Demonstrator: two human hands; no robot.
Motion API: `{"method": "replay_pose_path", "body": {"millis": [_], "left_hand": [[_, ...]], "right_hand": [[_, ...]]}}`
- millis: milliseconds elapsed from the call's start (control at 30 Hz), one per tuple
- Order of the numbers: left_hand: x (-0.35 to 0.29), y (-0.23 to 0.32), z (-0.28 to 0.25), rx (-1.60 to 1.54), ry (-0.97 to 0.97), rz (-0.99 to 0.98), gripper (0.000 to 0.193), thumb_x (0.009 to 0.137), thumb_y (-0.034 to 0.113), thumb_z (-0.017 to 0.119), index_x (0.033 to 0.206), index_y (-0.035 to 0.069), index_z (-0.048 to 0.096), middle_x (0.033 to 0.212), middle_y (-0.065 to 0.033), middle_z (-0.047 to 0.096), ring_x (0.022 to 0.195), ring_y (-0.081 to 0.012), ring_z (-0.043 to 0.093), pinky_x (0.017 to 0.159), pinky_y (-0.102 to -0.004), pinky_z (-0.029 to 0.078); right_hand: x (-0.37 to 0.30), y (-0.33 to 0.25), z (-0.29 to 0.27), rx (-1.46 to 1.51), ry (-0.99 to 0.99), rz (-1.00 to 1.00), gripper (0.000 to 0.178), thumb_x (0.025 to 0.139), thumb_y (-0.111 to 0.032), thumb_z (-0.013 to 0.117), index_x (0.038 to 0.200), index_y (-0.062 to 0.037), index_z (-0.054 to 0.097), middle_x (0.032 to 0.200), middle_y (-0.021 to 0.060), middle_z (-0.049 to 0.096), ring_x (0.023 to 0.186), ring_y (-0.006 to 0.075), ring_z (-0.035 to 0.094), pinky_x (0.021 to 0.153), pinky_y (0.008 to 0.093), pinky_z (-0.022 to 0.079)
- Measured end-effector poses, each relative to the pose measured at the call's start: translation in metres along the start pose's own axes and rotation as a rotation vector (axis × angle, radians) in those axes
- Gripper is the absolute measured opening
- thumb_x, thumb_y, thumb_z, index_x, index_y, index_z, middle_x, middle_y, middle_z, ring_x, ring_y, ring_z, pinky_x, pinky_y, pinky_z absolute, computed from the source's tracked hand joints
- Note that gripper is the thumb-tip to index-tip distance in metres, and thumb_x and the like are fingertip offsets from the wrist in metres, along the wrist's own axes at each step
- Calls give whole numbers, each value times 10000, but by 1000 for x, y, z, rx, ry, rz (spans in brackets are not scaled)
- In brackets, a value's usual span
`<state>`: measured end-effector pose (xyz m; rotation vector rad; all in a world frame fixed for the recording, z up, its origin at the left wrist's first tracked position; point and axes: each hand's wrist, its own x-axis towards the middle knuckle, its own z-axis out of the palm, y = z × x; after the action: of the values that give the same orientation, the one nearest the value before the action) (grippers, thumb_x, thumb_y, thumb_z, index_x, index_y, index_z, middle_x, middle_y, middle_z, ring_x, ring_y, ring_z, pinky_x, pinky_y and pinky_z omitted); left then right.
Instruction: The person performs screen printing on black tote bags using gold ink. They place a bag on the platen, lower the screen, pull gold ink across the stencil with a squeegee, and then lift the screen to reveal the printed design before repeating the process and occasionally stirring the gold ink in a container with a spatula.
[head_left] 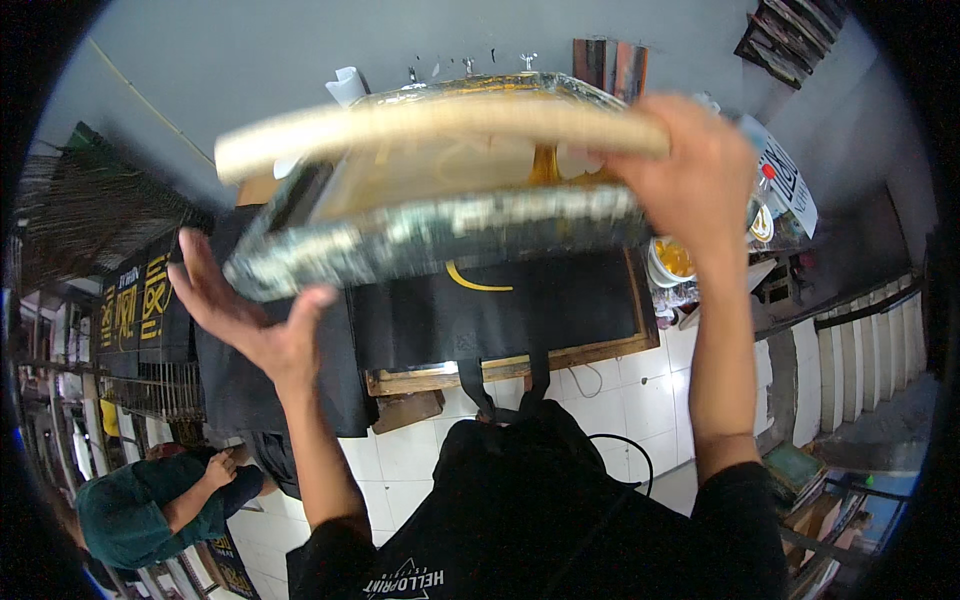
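Observation:
My right hand (695,170) grips the right end of a squeegee (430,128), a long pale wooden bar blurred by motion. The squeegee spans the screen printing frame (440,236), whose front side is crusted with dark and whitish ink. The frame appears tilted, its front side above the board. Brown-yellow ink (546,165) shows on its mesh. My left hand (255,335) is open at the frame's front left corner, fingers and thumb spread; whether it touches the frame is unclear. Beneath lies a black tote bag (420,325) with a yellow curved print, on a wood-edged board (600,350).
A white tub (670,262) of yellow ink stands right of the frame. Black fabric (290,370) hangs at the left, beside printed black bags (125,310) on a rack. Another person (150,510) sits at lower left. A grey wall rises behind.

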<state>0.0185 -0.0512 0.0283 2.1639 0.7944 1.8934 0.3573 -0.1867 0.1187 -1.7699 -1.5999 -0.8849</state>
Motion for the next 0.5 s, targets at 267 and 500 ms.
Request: {"method": "replay_pose_path", "body": {"millis": [267, 500], "left_hand": [[-78, -148, 53, 525, -610, -797, 481, 911, 267, 728, 1265, -34, 607, 1162, -261, 696, 1089, -353, 687, 961, -399, 501], [-87, -167, 43, 332, -538, -939, 212, 919, 182, 659, 998, -3, 727, 942, -176, 741, 918, -243, 696, 830, -370, 516]], "right_hand": [[158, 1, -20, 55, -181, 149, 478, 784, -431, 815, 988, 1, 798, 822, 194, 759, 730, 309, 728, 745, 422, 575], [233, 64, 17, -62, -71, 95, 586, 722, -509, 850, 996, 5, 785, 895, 263, 744, 805, 399, 724, 779, 446, 562]]}}
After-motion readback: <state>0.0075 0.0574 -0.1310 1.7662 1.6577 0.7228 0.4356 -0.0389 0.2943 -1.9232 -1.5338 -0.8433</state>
